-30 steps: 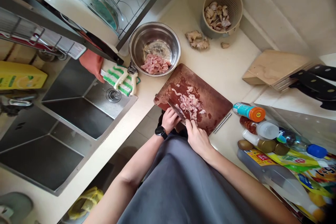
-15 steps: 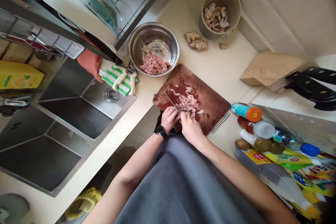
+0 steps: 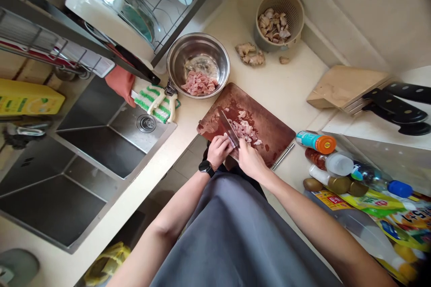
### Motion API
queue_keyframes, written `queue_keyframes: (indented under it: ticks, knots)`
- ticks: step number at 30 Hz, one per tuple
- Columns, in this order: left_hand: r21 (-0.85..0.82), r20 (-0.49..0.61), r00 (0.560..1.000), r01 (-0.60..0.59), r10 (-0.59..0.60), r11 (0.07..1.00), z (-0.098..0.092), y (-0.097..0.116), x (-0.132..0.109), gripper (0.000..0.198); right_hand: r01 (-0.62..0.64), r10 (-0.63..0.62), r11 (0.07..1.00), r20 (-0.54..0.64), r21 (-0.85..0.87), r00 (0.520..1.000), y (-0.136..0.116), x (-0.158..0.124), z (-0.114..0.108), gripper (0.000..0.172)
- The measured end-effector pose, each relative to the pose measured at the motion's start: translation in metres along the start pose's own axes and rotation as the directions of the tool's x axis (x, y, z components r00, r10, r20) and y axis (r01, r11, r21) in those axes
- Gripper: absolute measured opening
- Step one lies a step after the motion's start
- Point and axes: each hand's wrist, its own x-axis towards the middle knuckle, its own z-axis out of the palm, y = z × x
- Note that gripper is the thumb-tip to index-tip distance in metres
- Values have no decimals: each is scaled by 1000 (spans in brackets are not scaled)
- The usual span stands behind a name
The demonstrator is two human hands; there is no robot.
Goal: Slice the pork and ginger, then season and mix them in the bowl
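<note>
A dark red cutting board (image 3: 269,128) lies on the pale counter with a small heap of cut raw meat (image 3: 245,129) on it. My left hand (image 3: 218,150), a black watch on its wrist, is closed round the handle of a knife (image 3: 229,128) whose blade rests against the left side of the meat. My right hand (image 3: 249,161) sits at the near edge of the heap, fingers curled and pressed on the meat. A steel bowl (image 3: 178,56) behind the board holds more cut meat (image 3: 199,84).
A double steel sink (image 3: 84,152) lies to the left under a dish rack (image 3: 111,13). A beige basket (image 3: 281,2) and ginger pieces (image 3: 249,53) sit at the back. A knife block (image 3: 350,87) and several bottles (image 3: 336,166) crowd the right.
The knife blade has shifted across the board, now standing closer to the meat heap. My right hand has slid slightly toward the heap's near edge. The camera view drifted a little.
</note>
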Motion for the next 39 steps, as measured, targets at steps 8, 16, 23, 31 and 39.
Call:
queue_keyframes:
  ticks: [8,16,23,31,39]
  knots:
    - [-23,27,999,-17,18,1000,1,-2,-11,9,-14,14,986,-1,-167,1000,1,-47,24,48]
    - [-30,43,999,5,-4,1000,3,-7,-10,13,-38,65,979,129,-201,989,-13,-41,20,40]
    - [-30,-1,1000,-21,21,999,1,-6,-7,9,26,-20,992,49,-124,999,-28,7,-6,33]
    - [-21,26,999,32,-31,999,7,-6,-9,5,-20,39,991,135,-136,990,10,-43,28,44]
    - [-18,59,998,36,-35,999,-1,-5,-13,10,-73,71,997,-107,-8,992,-5,-2,3,40]
